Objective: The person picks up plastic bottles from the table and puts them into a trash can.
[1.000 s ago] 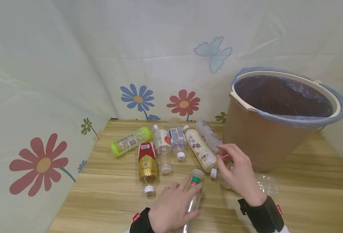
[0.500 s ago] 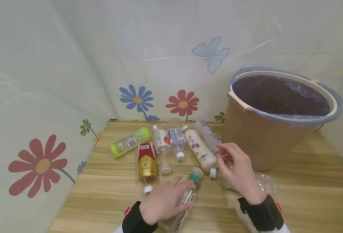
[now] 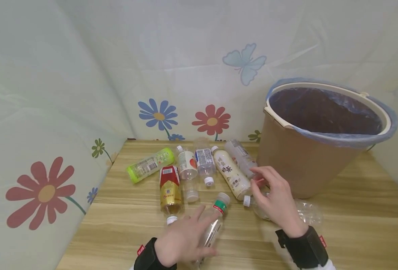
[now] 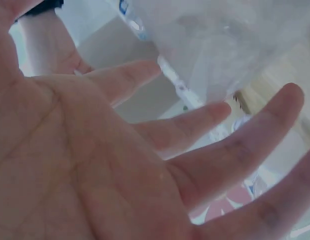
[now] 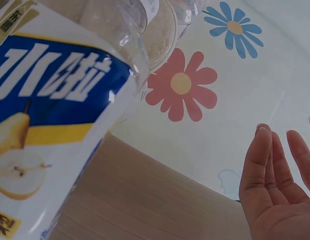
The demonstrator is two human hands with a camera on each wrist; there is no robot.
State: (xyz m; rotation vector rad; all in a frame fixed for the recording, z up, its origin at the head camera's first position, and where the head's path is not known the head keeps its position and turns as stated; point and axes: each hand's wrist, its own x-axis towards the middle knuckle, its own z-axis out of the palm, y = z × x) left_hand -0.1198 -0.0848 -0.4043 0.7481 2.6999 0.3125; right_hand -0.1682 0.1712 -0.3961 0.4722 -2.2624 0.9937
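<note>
Now my left hand (image 3: 182, 240) lies flat, fingers spread, pinning the clear bottle (image 3: 212, 225) against rolling. My right hand (image 3: 273, 198) hovers loose, fingers relaxed, gripping nothing

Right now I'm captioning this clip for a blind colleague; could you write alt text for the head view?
A person's left hand rests on a clear bottle with a green-banded neck lying on a wooden table, while the right hand hovers over another clear bottle. Six more bottles lie in a row behind, beside a lined brown bin.
</note>
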